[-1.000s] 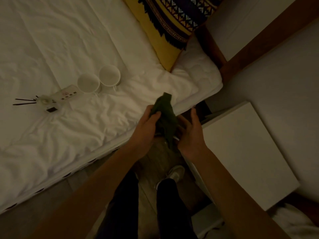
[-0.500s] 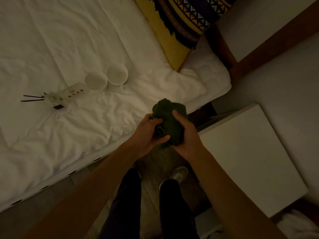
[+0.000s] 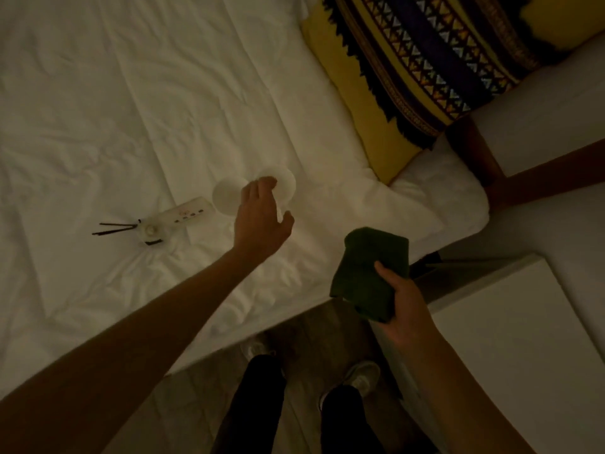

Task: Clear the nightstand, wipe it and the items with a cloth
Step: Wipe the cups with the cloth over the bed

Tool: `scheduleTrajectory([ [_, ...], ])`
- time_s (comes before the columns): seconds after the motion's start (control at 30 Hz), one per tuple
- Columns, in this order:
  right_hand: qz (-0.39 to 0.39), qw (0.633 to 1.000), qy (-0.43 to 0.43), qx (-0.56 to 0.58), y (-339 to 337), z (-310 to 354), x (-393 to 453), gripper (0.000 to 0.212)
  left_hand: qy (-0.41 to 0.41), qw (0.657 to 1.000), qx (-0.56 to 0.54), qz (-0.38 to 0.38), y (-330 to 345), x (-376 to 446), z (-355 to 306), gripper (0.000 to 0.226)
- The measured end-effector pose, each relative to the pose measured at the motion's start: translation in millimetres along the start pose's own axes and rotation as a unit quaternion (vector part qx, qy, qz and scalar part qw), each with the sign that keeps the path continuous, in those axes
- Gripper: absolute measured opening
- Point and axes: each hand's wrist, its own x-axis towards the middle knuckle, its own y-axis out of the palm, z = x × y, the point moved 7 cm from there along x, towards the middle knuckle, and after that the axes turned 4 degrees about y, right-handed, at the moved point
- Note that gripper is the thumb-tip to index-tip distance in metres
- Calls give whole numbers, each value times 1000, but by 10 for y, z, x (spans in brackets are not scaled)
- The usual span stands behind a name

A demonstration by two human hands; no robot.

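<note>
My right hand grips a folded dark green cloth above the gap between bed and nightstand. My left hand is stretched out over the bed with fingers spread, hovering at two white cups that stand side by side; its fingertips cover part of the right cup. Whether the fingers touch a cup I cannot tell. A white remote control and a small diffuser with dark sticks lie left of the cups on the white bedding. The white nightstand top at the right is bare.
The white bedding fills the upper left. A yellow patterned pillow lies at the head of the bed beside a dark wooden frame. My legs and shoes stand on the wooden floor between bed and nightstand.
My left hand has let go of the green cloth and reached left and forward to the cups. The right hand alone now holds the cloth, shifted to the right.
</note>
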Motion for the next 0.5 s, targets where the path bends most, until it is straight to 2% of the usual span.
scheduleTrajectory([
  [0.1, -18, 1000, -2, 13, 51, -60, 89, 42, -13, 992, 98, 81, 175, 478, 214, 102],
  [0.17, -28, 999, -7, 22, 76, -77, 162, 40, -27, 976, 168, 138, 359, 651, 323, 118],
  [0.23, -34, 999, -8, 33, 117, -66, 217, 37, -36, 967, 207, 145, 468, 730, 381, 119],
  [0.33, -29, 999, -1, 15, 248, -2, 299, 42, -41, 972, 205, 110, 456, 776, 373, 106],
  [0.4, -31, 999, -9, -33, 376, 93, 360, 41, -37, 982, 155, 100, 376, 765, 311, 103],
  [0.5, -34, 993, -46, -100, 634, 348, 414, 41, -26, 997, 16, 74, 121, 724, 75, 99],
])
